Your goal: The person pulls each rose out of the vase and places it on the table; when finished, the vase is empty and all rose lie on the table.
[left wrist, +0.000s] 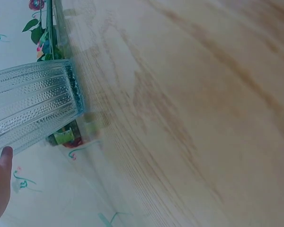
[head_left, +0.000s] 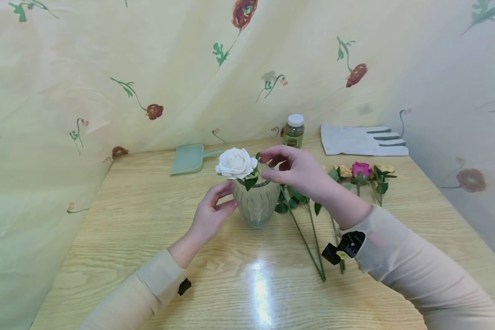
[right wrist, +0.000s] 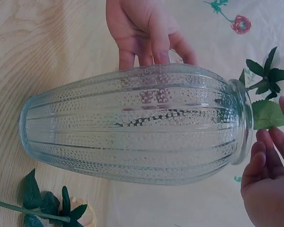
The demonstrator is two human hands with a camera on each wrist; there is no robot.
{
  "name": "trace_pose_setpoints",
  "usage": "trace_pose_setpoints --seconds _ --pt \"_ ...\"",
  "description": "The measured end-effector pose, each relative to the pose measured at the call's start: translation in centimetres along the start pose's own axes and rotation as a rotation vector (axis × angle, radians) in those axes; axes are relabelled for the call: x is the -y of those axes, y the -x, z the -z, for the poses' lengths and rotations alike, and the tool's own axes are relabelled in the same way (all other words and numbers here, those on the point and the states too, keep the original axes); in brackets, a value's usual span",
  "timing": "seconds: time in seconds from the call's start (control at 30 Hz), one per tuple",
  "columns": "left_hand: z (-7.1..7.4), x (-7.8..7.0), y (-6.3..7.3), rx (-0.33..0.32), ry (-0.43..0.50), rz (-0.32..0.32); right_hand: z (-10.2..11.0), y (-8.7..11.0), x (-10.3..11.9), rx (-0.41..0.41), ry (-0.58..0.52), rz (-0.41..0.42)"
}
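Observation:
A ribbed clear glass vase (head_left: 256, 204) stands upright on the table. A white rose (head_left: 236, 163) leans over the left of its mouth, with green leaves (right wrist: 270, 113) at the rim. My left hand (head_left: 214, 208) is at the vase's left side; in the right wrist view its loosely bent fingers (right wrist: 161, 49) touch the glass. Above the mouth, right of the bloom, is my right hand (head_left: 294, 169), thumb and forefinger apart and close to a leaf. The right wrist view shows its fingertips beside the leaf, with part of that hand outside the frame.
Right of the vase lie several long-stemmed flowers, among them a pink rose (head_left: 360, 170) and yellow blooms (head_left: 343, 171). Along the back are a pale green dustpan (head_left: 189, 159), a white-capped jar (head_left: 294, 132) and a white glove (head_left: 360, 140). Patterned cloth hangs behind the table.

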State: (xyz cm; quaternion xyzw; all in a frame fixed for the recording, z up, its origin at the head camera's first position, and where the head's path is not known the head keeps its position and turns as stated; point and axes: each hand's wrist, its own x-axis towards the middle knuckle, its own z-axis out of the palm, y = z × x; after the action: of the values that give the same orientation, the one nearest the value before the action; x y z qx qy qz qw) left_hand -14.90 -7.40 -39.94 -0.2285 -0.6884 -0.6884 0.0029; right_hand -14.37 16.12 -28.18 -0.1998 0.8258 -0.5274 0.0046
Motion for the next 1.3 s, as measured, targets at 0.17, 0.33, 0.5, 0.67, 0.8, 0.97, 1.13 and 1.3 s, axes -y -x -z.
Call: trace_pose_setpoints --seconds 0.17,0.33,0.5,0.67,0.8,0.97,1.13,1.3 --pt "0.1 0.0 0.0 0.003 -0.003 0.003 -0.7 -0.3 0.3 -0.008 0.064 0.030" --pt "0.1 0.0 0.1 0.006 -0.004 0.008 -1.3 -0.8 0.6 0.001 0.113 0.052" --pt "0.2 0.0 0.1 0.010 -0.006 0.010 -1.9 -1.3 0.7 0.006 0.146 0.135" --pt "0.2 0.0 0.1 0.015 0.004 -0.008 -2.5 -2.1 0.5 0.034 0.107 0.263" --pt "0.1 -0.1 0.1 0.015 0.020 -0.014 -2.8 -2.4 0.3 0.035 0.090 0.296" --pt "0.0 -0.2 0.0 0.006 0.036 0.001 -3.0 -2.3 0.3 0.000 0.149 0.278" --pt "0.1 0.0 0.0 0.013 0.025 -0.005 -3.0 -2.2 0.5 -0.018 0.190 0.229" --pt "0.1 0.0 0.0 0.023 0.025 -0.023 -3.1 -1.9 0.8 -0.043 0.198 0.151"
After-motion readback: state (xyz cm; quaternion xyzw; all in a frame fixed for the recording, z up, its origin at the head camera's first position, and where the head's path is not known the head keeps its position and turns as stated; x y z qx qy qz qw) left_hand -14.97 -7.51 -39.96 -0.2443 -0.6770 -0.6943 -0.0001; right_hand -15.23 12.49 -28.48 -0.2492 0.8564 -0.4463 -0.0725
